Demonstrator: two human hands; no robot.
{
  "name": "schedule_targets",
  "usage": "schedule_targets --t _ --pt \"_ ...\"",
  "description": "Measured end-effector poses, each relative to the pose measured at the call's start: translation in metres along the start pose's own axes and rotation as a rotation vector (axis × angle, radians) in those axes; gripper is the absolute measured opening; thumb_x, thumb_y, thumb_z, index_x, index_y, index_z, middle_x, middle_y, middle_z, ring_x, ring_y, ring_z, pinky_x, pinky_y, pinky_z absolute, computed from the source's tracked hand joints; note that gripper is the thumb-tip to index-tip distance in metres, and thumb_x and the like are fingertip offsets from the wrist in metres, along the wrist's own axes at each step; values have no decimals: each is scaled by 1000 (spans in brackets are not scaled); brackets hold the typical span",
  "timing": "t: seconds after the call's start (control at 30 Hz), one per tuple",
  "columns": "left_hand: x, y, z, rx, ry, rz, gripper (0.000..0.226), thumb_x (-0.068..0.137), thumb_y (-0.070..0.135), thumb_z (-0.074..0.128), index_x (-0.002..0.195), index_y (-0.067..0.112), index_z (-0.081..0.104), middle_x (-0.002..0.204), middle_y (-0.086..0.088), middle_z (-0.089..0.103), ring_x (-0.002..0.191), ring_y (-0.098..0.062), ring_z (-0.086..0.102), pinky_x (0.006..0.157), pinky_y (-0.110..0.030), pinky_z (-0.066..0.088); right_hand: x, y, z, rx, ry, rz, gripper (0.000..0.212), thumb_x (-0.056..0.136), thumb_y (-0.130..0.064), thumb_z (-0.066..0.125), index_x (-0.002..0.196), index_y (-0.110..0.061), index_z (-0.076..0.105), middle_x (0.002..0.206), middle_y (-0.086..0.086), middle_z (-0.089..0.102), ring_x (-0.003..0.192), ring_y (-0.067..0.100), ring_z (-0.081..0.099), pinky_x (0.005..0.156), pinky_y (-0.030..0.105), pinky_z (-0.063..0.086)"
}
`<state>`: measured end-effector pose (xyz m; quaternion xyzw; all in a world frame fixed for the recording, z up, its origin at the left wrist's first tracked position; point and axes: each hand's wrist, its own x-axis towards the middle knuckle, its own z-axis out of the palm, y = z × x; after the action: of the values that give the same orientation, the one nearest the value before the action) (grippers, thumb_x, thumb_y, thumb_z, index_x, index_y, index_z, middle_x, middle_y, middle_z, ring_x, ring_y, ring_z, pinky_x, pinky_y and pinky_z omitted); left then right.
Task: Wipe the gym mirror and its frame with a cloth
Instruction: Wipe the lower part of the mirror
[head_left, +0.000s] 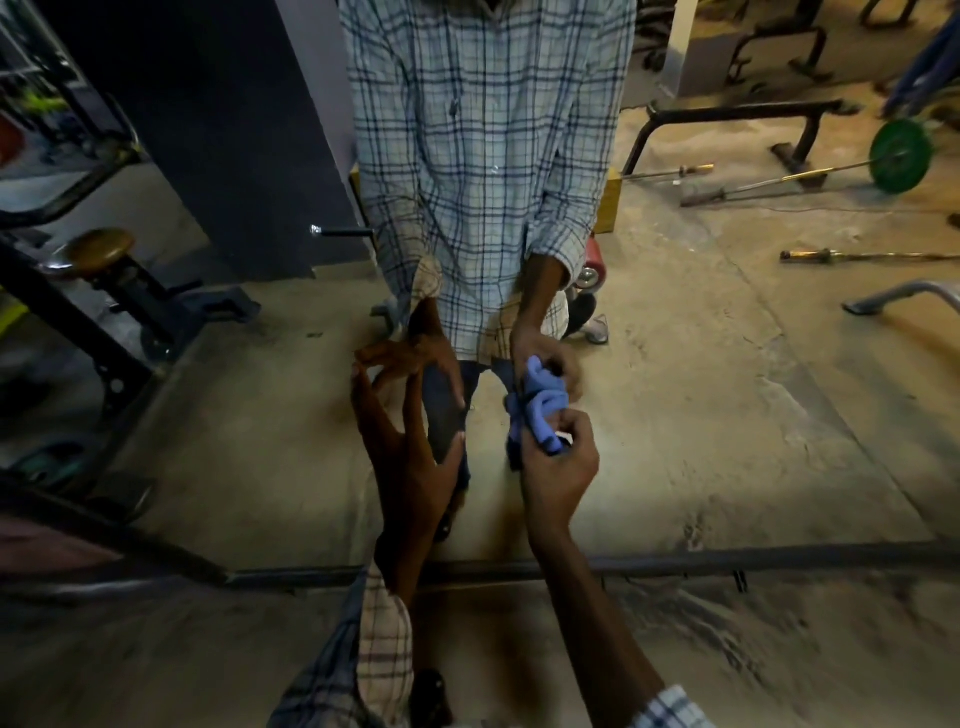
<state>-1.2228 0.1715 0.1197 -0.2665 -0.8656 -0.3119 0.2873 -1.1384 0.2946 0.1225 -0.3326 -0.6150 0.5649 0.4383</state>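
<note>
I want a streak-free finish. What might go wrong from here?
The left hand seems to have bare fingers against the mirror, which may leave smudges. The right hand grips the cloth bunched up, so it may wipe only a narrow strip and leave streaks.

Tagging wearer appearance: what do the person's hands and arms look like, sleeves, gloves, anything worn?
Both are bare: the left hand and right hand show no gloves, rings or watch. The left sleeve is dark-checked plaid, turned back to a cream checked lining. The right sleeve, pale blue-white plaid, shows only at the picture's bottom edge.
</note>
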Motion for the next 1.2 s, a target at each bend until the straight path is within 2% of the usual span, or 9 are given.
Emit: schedule_targets --t 0.1,0.23,0.37,0.43,0.5,0.8,0.9,1.07,1.2 --pt "1 9 2 -13 -36 12 102 76 32 91 158 12 33 167 -32 5 155 -50 13 114 -68 32 7 -45 18 46 -63 -46 21 86 -3 76 99 -11 61 87 -3 63 75 -3 60 70 10 47" --pt "3 18 3 -22 -45 37 102 76 30 91 159 14 33 168 -26 2 151 -54 22 112 -68 35 17 -56 16 87 -56 -167 30 83 0 77 96 -23 62 86 -3 65 77 9 63 72 27 55" --pt "1 27 2 -9 -50 36 112 72 28 94 161 22 26 167 -29 5 153 -52 18 118 -66 31 13 15 -22 44 66 161 23 82 -2 79 93 -15 63 82 -4 64 73 4 60 74 32 54" --pt "-1 31 2 -1 -55 58 119 71 28 95 163 28 18 166 -32 9 155 -49 13 124 -60 24 17 45 -38 48 195 406 20 83 -3 79 84 -10 60 77 2 61 72 14 58 75 47 56" --pt "-4 36 1 -2 -59 75 124 70 28 95 164 32 13 165 -34 13 155 -49 13 126 -54 19 26 51 -41 91 260 539 23 85 -7 78 78 -13 57 79 9 60 78 26 58 78 47 55" --pt "2 70 6 -12 -12 129 114 71 24 95 158 28 21 160 -37 22 149 -55 24 114 -67 34 56 -82 -21 287 120 21 18 84 -1 77 90 5 61 78 8 61 65 2 55 64 21 49" --pt "0 75 13 15 -5 126 120 71 31 95 162 35 16 164 -31 14 153 -50 18 119 -60 30 62 -46 -40 192 159 80 19 79 1 77 88 2 61 75 0 58 64 0 52 68 22 48" --pt "-7 81 28 66 -34 93 125 67 37 97 162 36 15 166 -25 8 153 -47 18 120 -56 27 54 28 -70 128 249 431 21 79 0 79 81 -6 60 73 3 57 68 18 53 71 46 54" --pt "-17 89 37 104 -35 77 124 74 45 92 165 39 8 168 -23 6 154 -44 16 121 -51 24 72 -10 -72 180 242 234 16 83 -4 78 85 -7 62 77 1 61 71 13 55 72 35 52"
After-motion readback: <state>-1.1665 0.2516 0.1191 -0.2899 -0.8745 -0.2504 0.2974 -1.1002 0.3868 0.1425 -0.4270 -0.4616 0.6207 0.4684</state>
